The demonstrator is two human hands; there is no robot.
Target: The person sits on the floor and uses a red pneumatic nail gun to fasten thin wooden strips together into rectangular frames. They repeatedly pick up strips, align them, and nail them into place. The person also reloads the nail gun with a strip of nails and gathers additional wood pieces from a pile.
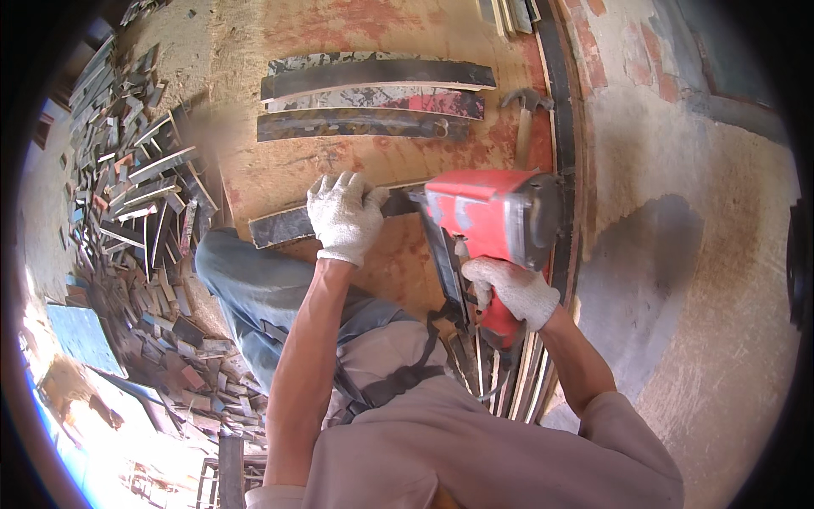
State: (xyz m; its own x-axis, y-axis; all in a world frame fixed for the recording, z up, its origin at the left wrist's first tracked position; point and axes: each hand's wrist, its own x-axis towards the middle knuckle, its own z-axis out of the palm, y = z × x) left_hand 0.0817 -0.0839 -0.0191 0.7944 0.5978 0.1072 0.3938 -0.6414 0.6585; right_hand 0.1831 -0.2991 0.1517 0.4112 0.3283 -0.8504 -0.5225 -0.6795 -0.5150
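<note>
My right hand (518, 289), in a white knit work glove, grips the handle of a red pneumatic nail gun (474, 207). The gun lies on its side in the air, its nose over the right part of a dark wooden strip (280, 227). My left hand (346, 216), also gloved, presses on that strip near its middle with the fingers bent over it. The gun's long dark magazine (445, 254) slants down toward my lap. Whether the nose touches the strip cannot be made out.
Several dark-faced wooden strips (375, 73) lie across the plywood board (292, 165) ahead. A claw hammer (524, 121) rests at its right, beside a long dark edge strip (563, 153) along the wall (636, 159). Offcuts (159, 191) are heaped at left. More strips (528, 375) lie beside my right hip.
</note>
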